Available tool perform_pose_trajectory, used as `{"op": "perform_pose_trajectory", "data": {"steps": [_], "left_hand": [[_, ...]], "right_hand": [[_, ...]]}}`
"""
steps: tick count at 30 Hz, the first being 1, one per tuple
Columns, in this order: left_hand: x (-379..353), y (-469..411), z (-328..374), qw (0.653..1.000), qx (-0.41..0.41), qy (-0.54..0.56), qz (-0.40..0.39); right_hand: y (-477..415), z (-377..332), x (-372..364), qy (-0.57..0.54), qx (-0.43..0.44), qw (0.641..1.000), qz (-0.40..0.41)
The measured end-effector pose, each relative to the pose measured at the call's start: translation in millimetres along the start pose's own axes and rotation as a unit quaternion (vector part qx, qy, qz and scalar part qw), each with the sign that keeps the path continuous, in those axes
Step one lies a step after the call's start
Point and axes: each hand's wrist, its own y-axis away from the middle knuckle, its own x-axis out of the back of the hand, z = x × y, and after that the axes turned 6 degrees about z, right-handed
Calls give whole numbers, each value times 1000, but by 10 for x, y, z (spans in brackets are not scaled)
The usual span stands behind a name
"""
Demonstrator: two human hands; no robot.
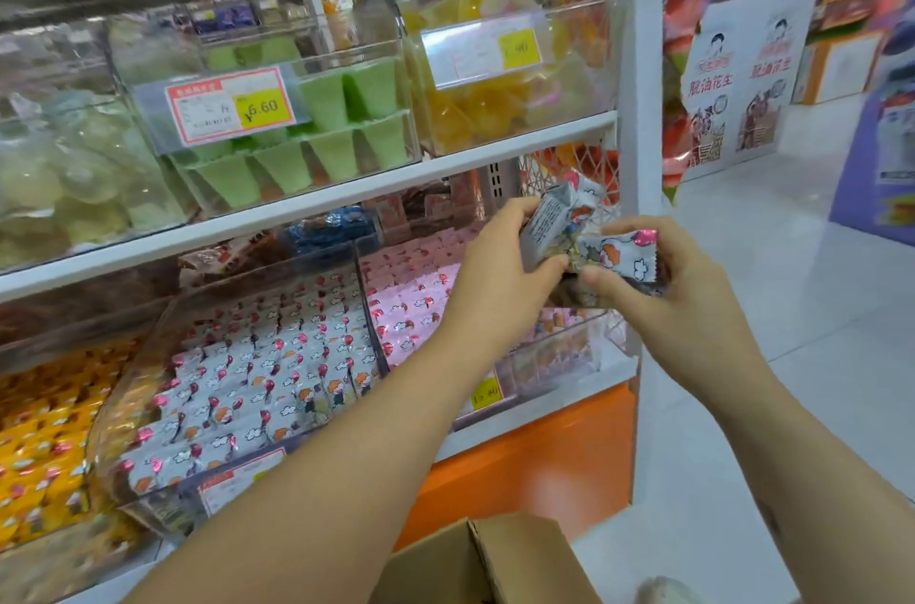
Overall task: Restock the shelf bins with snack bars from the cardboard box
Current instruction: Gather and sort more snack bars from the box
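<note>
Yellow wrappers (44, 445) crowd the leftmost bin of the lower shelf, where we begin. Beside it, a clear bin (133, 371) holds rows of white snack bars (237, 385) printed in pink and orange, and the next bin carries pink-wrapped bars (411, 296). On the shelf above, we see green jelly cups (317, 128) behind a price tag (230, 106) reading 6.60, then yellow sweets (475, 108) in a bin of their own.

Further right, the left hand (500, 257) is raised in front of the shelf, its fingers (520, 210) curled round a small bundle of bars (554, 217). Just beside it, the right hand (678, 301) pinches one white bar (626, 252) between thumb and fingers. We cannot tell whether the two loads touch.

Both hands are near the white shelf post (638, 108). Below the forearms, the cardboard box (495, 559) sits at the bottom edge, flap open, before an orange base panel (534, 450). At far right, a poster (737, 79) hangs above the pale floor (817, 331).
</note>
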Motion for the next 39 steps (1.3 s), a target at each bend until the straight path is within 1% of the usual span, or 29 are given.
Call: {"op": "perform_pose_trajectory", "data": {"steps": [4,6,8,11,17,20,23,24,26,29,32,35,37,39], "left_hand": [[-265,-137,-66,996,49,65,-35],[-352,-209,-132,991,82,99,-33],[-396,-266,-206,985,116,126,-20],[-406,-284,-339,984,147,100,2],[-333,-190,-459,983,126,96,92],[-251,-83,-414,978,105,126,130],[-138,-7,-358,974,75,146,156],[-86,21,-330,976,69,147,147],[28,82,-338,986,66,123,96],[266,242,-408,994,73,76,-5],[626,415,-461,996,71,32,-40],[1034,539,-481,997,79,-5,-26],[1314,602,-505,997,77,-10,9],[1548,641,-575,995,83,-16,60]], "right_hand": [[-150,142,103,81,10,996,26],[-220,249,149,131,5,991,28],[-284,361,190,154,-9,988,26],[-375,449,260,159,-28,987,26],[-408,434,298,211,14,977,-31],[-389,320,269,208,45,977,-8],[-308,97,197,158,93,983,7],[-265,25,147,147,106,983,1],[-177,-73,23,146,108,983,-24],[-86,-139,-168,183,69,977,-89],[-5,-276,-364,209,69,962,-164],[39,-460,-621,229,101,948,-197],[41,-573,-825,219,128,945,-205],[31,-641,-1035,189,147,947,-214]]}}
